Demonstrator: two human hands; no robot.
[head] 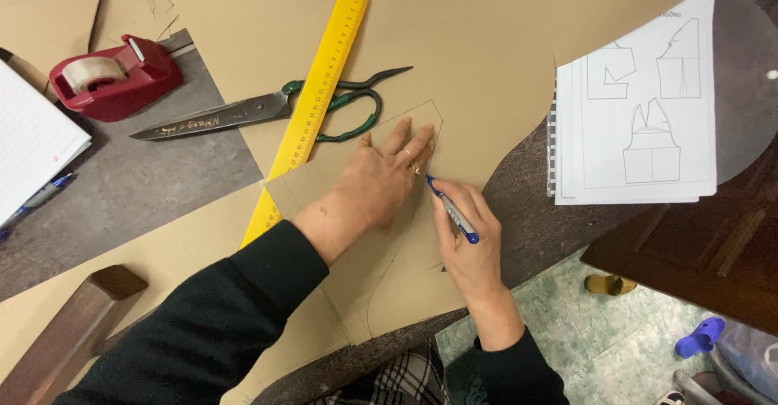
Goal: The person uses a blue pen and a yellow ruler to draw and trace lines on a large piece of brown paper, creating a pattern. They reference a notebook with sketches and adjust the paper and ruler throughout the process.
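My left hand lies flat, fingers spread, on a cut brown cardboard pattern piece that rests on a larger brown paper sheet. A ring shows on one finger. My right hand grips a blue pen, its tip touching the paper at the pattern piece's right edge, just beside my left fingertips. A curved pencil line runs across the lower part of the pattern piece.
A yellow ruler lies diagonally left of my hand, over green-handled scissors. A red tape dispenser and a lined notepad sit at left. White sheets with garment drawings lie at right. A wooden post stands bottom left.
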